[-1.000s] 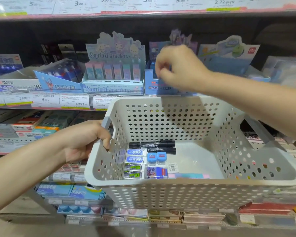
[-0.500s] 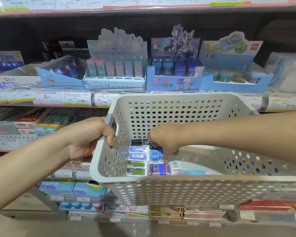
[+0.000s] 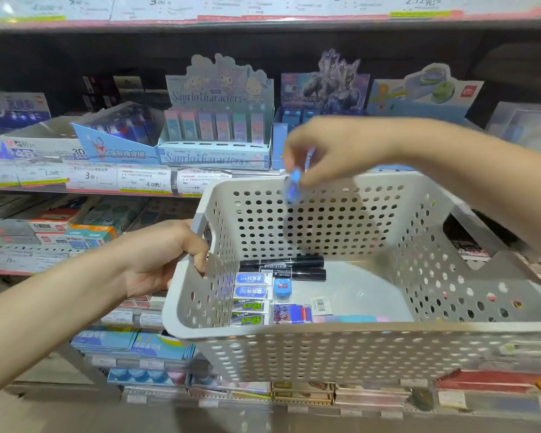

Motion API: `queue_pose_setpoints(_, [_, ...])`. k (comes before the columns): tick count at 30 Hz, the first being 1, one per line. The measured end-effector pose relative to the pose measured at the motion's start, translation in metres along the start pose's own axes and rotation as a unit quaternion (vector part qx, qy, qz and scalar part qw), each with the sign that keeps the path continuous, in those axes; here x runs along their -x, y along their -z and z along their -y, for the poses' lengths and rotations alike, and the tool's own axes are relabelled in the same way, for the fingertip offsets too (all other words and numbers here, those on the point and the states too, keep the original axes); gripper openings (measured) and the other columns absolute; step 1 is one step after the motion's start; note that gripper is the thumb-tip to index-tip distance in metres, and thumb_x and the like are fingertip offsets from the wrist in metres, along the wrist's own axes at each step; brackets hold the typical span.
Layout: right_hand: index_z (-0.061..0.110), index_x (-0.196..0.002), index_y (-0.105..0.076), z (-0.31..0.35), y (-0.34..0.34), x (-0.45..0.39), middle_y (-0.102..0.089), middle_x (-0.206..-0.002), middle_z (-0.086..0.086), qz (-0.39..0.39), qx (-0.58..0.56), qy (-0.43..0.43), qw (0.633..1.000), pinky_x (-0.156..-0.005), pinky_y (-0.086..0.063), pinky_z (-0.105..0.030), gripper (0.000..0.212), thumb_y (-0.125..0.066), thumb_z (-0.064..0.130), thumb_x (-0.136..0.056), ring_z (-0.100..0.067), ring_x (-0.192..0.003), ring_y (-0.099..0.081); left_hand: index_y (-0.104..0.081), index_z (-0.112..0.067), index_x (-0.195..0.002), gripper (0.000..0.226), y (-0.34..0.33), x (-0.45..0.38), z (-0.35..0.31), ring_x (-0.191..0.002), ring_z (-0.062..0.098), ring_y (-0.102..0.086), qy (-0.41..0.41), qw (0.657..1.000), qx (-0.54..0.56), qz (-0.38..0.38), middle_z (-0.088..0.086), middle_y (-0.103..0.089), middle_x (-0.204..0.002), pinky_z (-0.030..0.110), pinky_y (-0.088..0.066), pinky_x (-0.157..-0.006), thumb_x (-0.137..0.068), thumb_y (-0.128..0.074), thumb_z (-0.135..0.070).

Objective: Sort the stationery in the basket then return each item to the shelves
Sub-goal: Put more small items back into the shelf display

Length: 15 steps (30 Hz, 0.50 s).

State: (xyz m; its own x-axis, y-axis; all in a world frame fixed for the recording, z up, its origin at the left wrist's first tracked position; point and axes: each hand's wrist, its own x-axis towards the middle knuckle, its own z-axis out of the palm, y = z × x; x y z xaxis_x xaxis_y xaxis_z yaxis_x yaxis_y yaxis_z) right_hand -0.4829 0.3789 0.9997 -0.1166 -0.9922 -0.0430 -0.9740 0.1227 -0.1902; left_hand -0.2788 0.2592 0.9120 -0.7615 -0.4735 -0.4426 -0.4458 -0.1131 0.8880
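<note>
Blue little plastic sharpener dangles above the far rim of the perforated white plastic basket, pinched between fingertips of the right hand, clear of the wall for a shelf return, I'd judge. Left hand curls shut through the basket's side handle, steadying it. Its twin blue sharpener waits inside beside two black markers.

The middle shelf carries a row of display boxes: a Sanrio characters box at centre, a tilted blue box to its left, and another blue box to its right. Price labels line its front edge.
</note>
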Motion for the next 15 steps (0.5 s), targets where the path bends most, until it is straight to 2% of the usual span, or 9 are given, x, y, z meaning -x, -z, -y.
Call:
queue_pose_setpoints(2, [0.016,-0.098,-0.060,-0.012,0.017,0.000,-0.065,-0.095,0.000,-0.123,-0.037,-0.004,0.992,-0.064,-0.048,-0.019,0.014,-0.063,0.020,-0.084,-0.011,-0.075,-0.058,-0.058,-0.006,-0.107,0.067,0.000,0.001,0.000,-0.056,0.025,-0.054,0.001,1.000,0.000,0.004,0.020,-0.053,-0.083,0.027,-0.052,-0.049,-0.043,-0.047,0.007])
queue_pose_setpoints(5, [0.013,-0.109,-0.062,-0.029,0.022,-0.014,-0.063,-0.104,-0.004,-0.251,-0.010,-0.035,0.967,-0.076,-0.044,-0.024,0.023,-0.060,0.016,-0.087,-0.014,-0.086,-0.055,-0.059,-0.005,-0.107,0.066,-0.002,0.002,-0.001,-0.058,0.025,-0.055,-0.001,1.000,-0.004,0.002,0.019,-0.055,-0.081,0.027,-0.052,-0.051,-0.043,-0.047,0.007])
queue_pose_setpoints(10, [0.013,-0.120,-0.060,-0.041,0.010,-0.040,-0.062,-0.120,-0.006,-0.257,0.041,-0.045,0.964,-0.082,-0.037,-0.021,0.031,-0.061,0.019,-0.090,-0.020,-0.102,-0.056,-0.056,0.002,-0.119,0.077,0.000,0.002,-0.003,-0.058,0.027,-0.054,0.002,1.000,-0.017,-0.015,0.020,-0.054,-0.088,0.028,-0.052,-0.053,-0.042,-0.047,0.006])
queue_pose_setpoints(12, [0.011,-0.115,-0.062,-0.043,0.009,-0.047,-0.063,-0.115,-0.007,-0.259,0.036,-0.048,0.964,-0.077,-0.038,-0.021,0.028,-0.063,0.019,-0.088,-0.022,-0.099,-0.057,-0.057,0.000,-0.119,0.078,-0.001,0.003,-0.003,-0.058,0.027,-0.052,0.002,1.000,-0.016,-0.013,0.019,-0.053,-0.090,0.028,-0.051,-0.052,-0.042,-0.047,0.006])
queue_pose_setpoints(15, [0.008,-0.107,-0.066,-0.042,0.012,-0.053,-0.065,-0.104,-0.009,-0.254,0.023,-0.049,0.966,-0.071,-0.037,-0.020,0.025,-0.067,0.019,-0.085,-0.017,-0.084,-0.054,-0.058,-0.005,-0.117,0.077,-0.001,0.004,-0.004,-0.059,0.027,-0.051,0.002,1.000,-0.010,-0.011,0.019,-0.052,-0.089,0.027,-0.052,-0.049,-0.042,-0.047,0.006])
